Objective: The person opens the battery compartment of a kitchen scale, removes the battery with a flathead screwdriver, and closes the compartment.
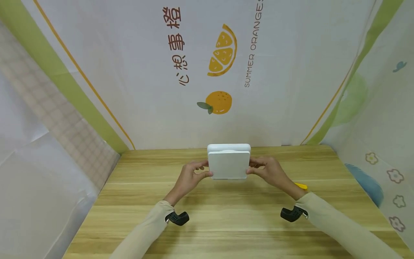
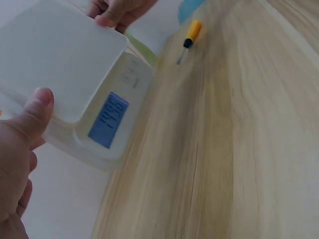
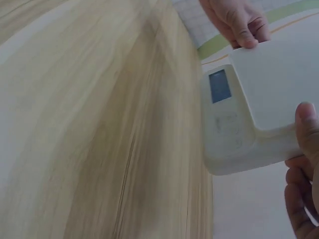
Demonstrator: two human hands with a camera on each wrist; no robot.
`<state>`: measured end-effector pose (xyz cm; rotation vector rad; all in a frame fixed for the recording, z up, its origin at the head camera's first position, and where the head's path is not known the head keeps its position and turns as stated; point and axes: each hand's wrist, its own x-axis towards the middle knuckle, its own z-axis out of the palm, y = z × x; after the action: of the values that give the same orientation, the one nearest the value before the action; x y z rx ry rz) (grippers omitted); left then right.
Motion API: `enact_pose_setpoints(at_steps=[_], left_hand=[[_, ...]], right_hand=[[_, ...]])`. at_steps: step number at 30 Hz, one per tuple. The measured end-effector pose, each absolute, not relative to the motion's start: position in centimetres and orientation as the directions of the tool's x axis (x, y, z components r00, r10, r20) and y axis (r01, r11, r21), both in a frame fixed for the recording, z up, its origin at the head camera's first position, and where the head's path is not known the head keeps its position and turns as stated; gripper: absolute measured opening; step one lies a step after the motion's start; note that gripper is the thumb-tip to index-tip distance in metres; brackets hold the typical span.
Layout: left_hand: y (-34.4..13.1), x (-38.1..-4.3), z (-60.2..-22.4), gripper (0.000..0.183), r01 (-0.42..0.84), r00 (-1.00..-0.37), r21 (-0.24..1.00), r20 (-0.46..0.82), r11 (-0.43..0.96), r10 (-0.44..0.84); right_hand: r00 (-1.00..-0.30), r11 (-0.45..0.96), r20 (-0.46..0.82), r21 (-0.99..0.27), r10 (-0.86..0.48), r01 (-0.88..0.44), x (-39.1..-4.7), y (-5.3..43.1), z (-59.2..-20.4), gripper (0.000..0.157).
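A white kitchen scale (image 1: 229, 165) is held up over the far part of the table, its flat weighing plate turned toward me. My left hand (image 1: 188, 179) grips its left side, with the thumb (image 2: 37, 107) on the plate's edge and the fingers behind. On the opposite side my right hand (image 1: 271, 173) grips it the same way, thumb (image 3: 305, 115) on the plate. In the left wrist view, dark digits show on the scale's blue display (image 2: 108, 119). The panel beside it carries faint button marks, seen in the right wrist view.
A screwdriver (image 2: 193, 34) with a yellow and black handle lies on the wooden table (image 1: 233, 223) to the right, partly hidden by the right forearm in the head view. A printed cloth (image 1: 155, 115) hangs behind the table's far edge, and more cloth hangs at both sides.
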<state>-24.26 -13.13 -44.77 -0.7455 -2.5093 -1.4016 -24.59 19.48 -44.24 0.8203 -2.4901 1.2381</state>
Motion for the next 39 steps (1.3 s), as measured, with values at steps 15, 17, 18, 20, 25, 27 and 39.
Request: enact_pose_setpoints(at_steps=[15,17,18,20,25,27,39], left_hand=[[-14.3,-24.8,-45.6,0.048,0.838,-0.519,0.26,0.651,0.479,0.554],[-14.6,-24.8,-45.8,0.051,0.862,-0.456,0.167,0.668,0.479,0.588],[-14.7,-24.8,-45.9,0.052,0.87,-0.43,0.128,0.672,0.477,0.603],[-14.9,-24.9,-46.2,0.054,0.881,-0.376,0.05,0.677,0.47,0.633],[-14.9,-25.2,-46.8,0.055,0.882,-0.229,-0.158,0.68,0.445,0.696],[-14.9,-25.4,-47.0,0.055,0.869,-0.17,-0.236,0.682,0.434,0.712],[-14.9,-26.0,-47.3,0.024,0.8,0.042,-0.5,0.597,0.331,0.801]], right_hand=[[-0.271,0.42,0.754,0.008,-0.599,-0.908,-25.3,20.2,-46.1,0.041],[-0.243,0.401,0.738,0.04,-0.629,-0.915,-25.3,20.2,-46.2,0.042],[-0.233,0.395,0.73,0.055,-0.642,-0.917,-25.2,20.3,-46.3,0.041],[-0.21,0.392,0.713,0.099,-0.669,-0.915,-25.2,20.3,-46.3,0.038],[-0.121,0.374,0.685,0.235,-0.719,-0.897,-25.1,20.2,-46.4,0.033],[-0.072,0.364,0.678,0.3,-0.732,-0.882,-25.1,20.2,-46.5,0.03],[0.14,0.302,0.526,0.665,-0.839,-0.683,-25.7,20.0,-47.1,0.032]])
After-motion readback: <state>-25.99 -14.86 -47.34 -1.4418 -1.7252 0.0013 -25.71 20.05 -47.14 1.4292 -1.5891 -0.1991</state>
